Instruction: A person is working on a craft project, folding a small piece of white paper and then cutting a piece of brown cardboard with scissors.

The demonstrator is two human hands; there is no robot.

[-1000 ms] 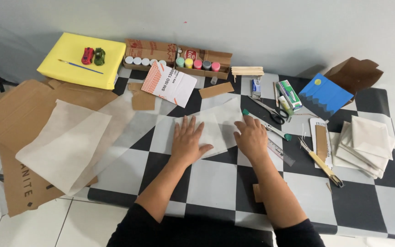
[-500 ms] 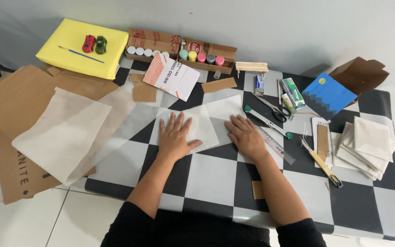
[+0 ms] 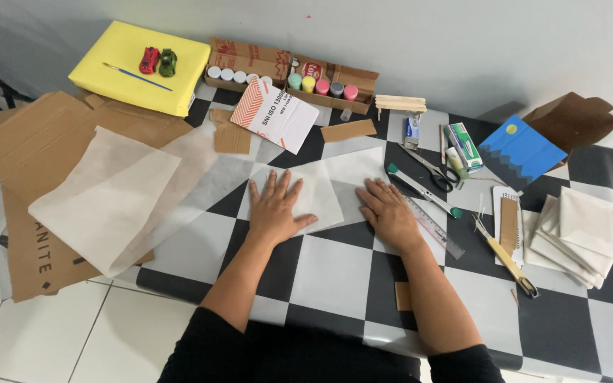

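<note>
head view: both hands lie open and flat, the left hand [image 3: 275, 207] pressing a thin white sheet [image 3: 317, 193] on the checkered counter [image 3: 335, 269], the right hand [image 3: 389, 211] at the sheet's edge beside a ruler [image 3: 435, 228].

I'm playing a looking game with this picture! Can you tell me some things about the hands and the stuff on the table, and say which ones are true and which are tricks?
1. Both hands lie flat on the thin white paper. True: left hand, right hand.
2. The right hand holds the scissors. False: the scissors lie on the checkered table, untouched.
3. Two toy cars sit on the yellow box. True: a red car and a green car.
4. The clear ruler lies left of the left hand. False: the ruler lies beside the right hand.
</note>
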